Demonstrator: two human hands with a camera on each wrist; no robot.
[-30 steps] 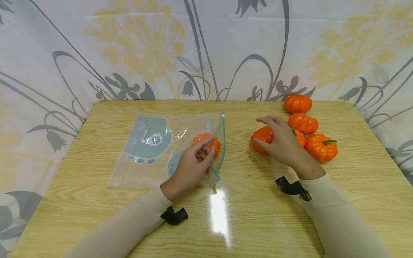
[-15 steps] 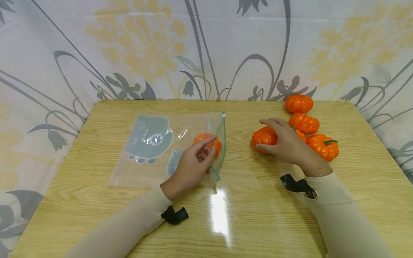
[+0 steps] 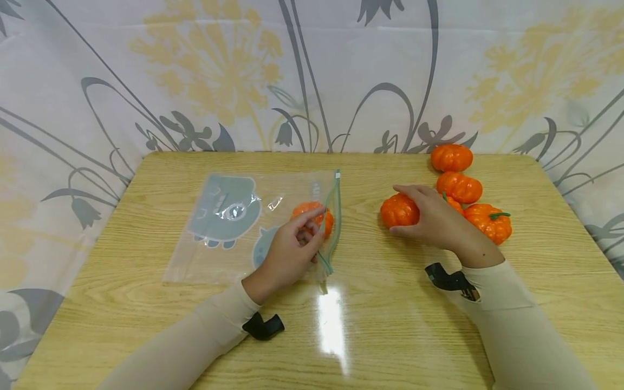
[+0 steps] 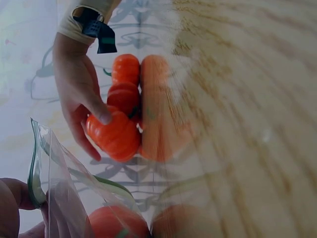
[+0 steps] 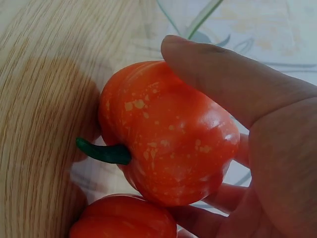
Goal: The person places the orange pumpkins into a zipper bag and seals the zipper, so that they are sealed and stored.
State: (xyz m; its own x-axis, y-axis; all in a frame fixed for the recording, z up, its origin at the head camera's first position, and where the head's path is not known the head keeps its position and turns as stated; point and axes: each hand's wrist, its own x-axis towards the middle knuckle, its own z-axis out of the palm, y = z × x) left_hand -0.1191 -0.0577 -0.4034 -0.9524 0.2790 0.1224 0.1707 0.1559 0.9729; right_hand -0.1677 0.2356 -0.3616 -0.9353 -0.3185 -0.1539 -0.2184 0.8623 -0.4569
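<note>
My left hand pinches the open edge of a clear zip bag with pale blue printed figures, lying flat at the left. Inside, near its mouth, sits an orange pumpkin. In the left wrist view the bag's green zip edge stands raised beside the fingers. My right hand curls round another orange pumpkin on the table, fingers on the far side and thumb on the near side. The right wrist view shows that pumpkin with its green stem, thumb against it.
Several more pumpkins stand close by on the right: one at the back, one below it, one with a green stem, and one partly hidden by my right hand. A patterned cloth hangs behind the wooden table.
My right hand has shifted slightly right, and its thumb and fingers have come in round the pumpkin. The left hand and the bag have stayed in place.
</note>
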